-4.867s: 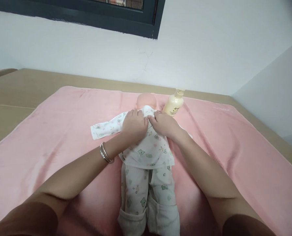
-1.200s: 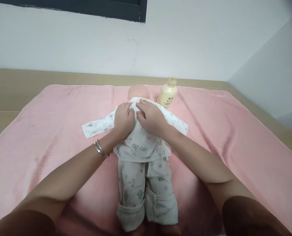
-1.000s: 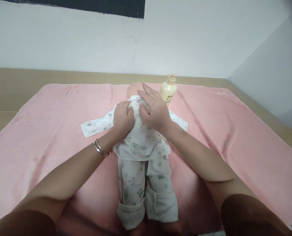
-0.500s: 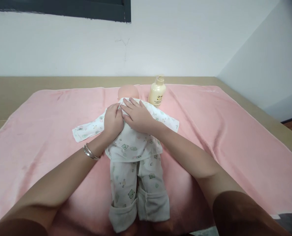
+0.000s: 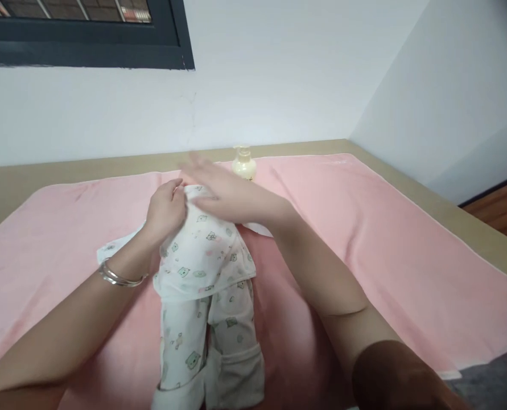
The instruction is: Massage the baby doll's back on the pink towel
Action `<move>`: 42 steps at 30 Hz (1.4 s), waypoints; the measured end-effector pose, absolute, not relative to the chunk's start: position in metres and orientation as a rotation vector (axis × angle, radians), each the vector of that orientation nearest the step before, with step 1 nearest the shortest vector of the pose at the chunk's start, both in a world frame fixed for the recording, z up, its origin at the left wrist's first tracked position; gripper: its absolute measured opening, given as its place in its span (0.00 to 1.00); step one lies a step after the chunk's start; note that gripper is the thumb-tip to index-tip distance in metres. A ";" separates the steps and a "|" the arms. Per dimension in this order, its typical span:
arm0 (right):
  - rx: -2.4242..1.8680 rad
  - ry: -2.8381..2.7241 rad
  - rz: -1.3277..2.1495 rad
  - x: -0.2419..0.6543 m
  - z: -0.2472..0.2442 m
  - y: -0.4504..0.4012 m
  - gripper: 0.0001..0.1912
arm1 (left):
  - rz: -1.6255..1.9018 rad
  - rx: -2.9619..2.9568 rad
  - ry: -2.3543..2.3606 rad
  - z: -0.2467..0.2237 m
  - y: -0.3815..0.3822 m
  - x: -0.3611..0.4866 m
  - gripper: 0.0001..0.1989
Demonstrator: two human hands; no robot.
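A baby doll in a white patterned top (image 5: 202,250) and matching trousers (image 5: 231,324) lies on a pink blanket (image 5: 321,199). My left hand (image 5: 167,208) is closed round the doll's upper side, at the shoulder, with a silver bangle on the wrist. Above the doll's upper back is my right hand (image 5: 227,191), smeared by motion, its fingers stretched out and its thumb apart. It hides the doll's head. One white sleeve (image 5: 116,245) spreads out to the left beneath my left forearm; the other is mostly covered by my right arm.
A cream-coloured pump bottle (image 5: 243,165) stands just beyond my right hand, its lower part hidden. The blanket covers a wooden surface (image 5: 48,173) against a white wall (image 5: 270,85). A dark window frame (image 5: 86,51) is at the upper left.
My right hand has lifted off the doll's back, where it lay flat beside the left. The left hand stays at the doll's shoulder. The camera view has shifted and tilted.
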State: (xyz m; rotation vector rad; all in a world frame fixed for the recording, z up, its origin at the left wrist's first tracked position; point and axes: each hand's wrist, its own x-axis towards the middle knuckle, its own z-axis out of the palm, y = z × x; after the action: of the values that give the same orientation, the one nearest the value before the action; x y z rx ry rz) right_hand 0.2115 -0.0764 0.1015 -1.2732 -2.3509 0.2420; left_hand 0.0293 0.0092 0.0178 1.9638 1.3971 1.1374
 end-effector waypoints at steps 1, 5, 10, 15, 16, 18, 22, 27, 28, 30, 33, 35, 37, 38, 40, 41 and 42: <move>-1.346 -2.231 0.172 0.220 0.102 -0.069 0.30 | 1.181 1.918 1.343 0.028 0.010 0.039 0.15; -1.586 -1.924 0.000 0.243 0.085 -0.028 0.37 | 1.143 1.519 0.965 0.064 0.027 0.080 0.22; -1.610 -2.018 -0.001 0.247 0.051 0.001 0.40 | 1.000 1.343 0.848 0.079 0.061 0.115 0.33; -1.645 -2.027 -0.017 0.243 0.048 -0.003 0.42 | 0.929 1.317 0.667 0.069 0.072 0.126 0.38; -1.657 -2.013 -0.026 0.243 0.051 -0.004 0.42 | 0.908 1.325 0.649 0.067 0.072 0.127 0.38; -1.663 -2.006 -0.037 0.245 0.055 -0.006 0.40 | 0.897 1.329 0.648 0.065 0.072 0.128 0.38; -1.638 -1.974 -0.067 0.253 0.056 0.000 0.36 | 0.956 1.416 0.694 0.062 0.075 0.126 0.36; -1.707 -1.936 -0.172 0.258 0.045 0.007 0.34 | 0.995 1.467 0.693 0.060 0.076 0.110 0.35; -1.709 -1.935 -0.205 0.257 0.043 0.007 0.33 | 1.014 1.472 0.705 0.061 0.075 0.106 0.34; -1.700 -1.922 -0.280 0.254 0.039 0.006 0.32 | 1.072 1.494 0.746 0.061 0.071 0.094 0.33; -1.716 -1.884 -0.367 0.245 0.036 0.002 0.32 | 1.190 1.521 0.845 0.066 0.062 0.074 0.31; -1.757 -1.857 -0.388 0.240 0.034 0.002 0.33 | 1.253 1.498 0.881 0.073 0.052 0.058 0.31; -1.791 -1.821 -0.399 0.236 0.033 0.004 0.32 | 1.251 1.445 0.842 0.085 0.037 0.043 0.33; -1.796 -1.797 -0.406 0.234 0.032 0.006 0.32 | 1.228 1.411 0.804 0.092 0.028 0.036 0.33; -1.786 -1.747 -0.408 0.231 0.031 0.010 0.31 | 1.171 1.334 0.734 0.108 0.007 0.024 0.35; -1.783 -1.726 -0.398 0.229 0.030 0.012 0.30 | 1.162 1.285 0.716 0.116 -0.004 0.019 0.35; -1.787 -1.707 -0.385 0.228 0.029 0.014 0.30 | 1.162 1.236 0.702 0.124 -0.014 0.014 0.36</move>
State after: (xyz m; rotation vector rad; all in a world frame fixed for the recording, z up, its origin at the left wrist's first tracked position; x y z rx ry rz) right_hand 0.2283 0.0138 0.0294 -1.7872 -1.7068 -0.3847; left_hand 0.0144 -0.0139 0.1240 1.2358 0.7025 1.1624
